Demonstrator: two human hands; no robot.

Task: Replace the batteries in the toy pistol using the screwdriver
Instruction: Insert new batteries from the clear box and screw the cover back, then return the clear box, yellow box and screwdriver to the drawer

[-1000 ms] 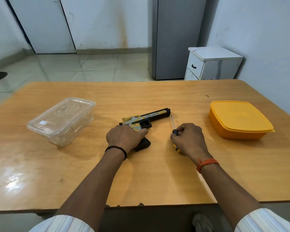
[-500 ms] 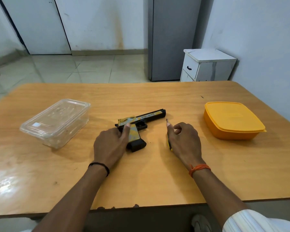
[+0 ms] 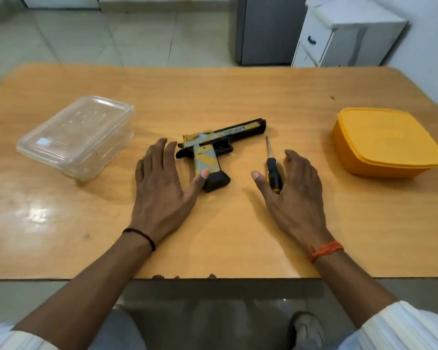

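Observation:
The black and yellow toy pistol lies flat on the wooden table, barrel pointing right and away, grip toward me. My left hand is spread flat just left of it, the thumb tip touching the grip's base. A small screwdriver with a black and yellow handle lies to the right of the pistol, tip pointing away. My right hand is spread open around the handle's near end, thumb on its left and fingers on its right, gripping nothing.
A clear plastic lidded box stands at the left. A closed yellow container stands at the right. Beyond the table are a grey fridge and a white cabinet.
My right hand has let go of the screwdriver, which now lies on the table. My left hand has come off the pistol and flattened. Both hands drew back toward me.

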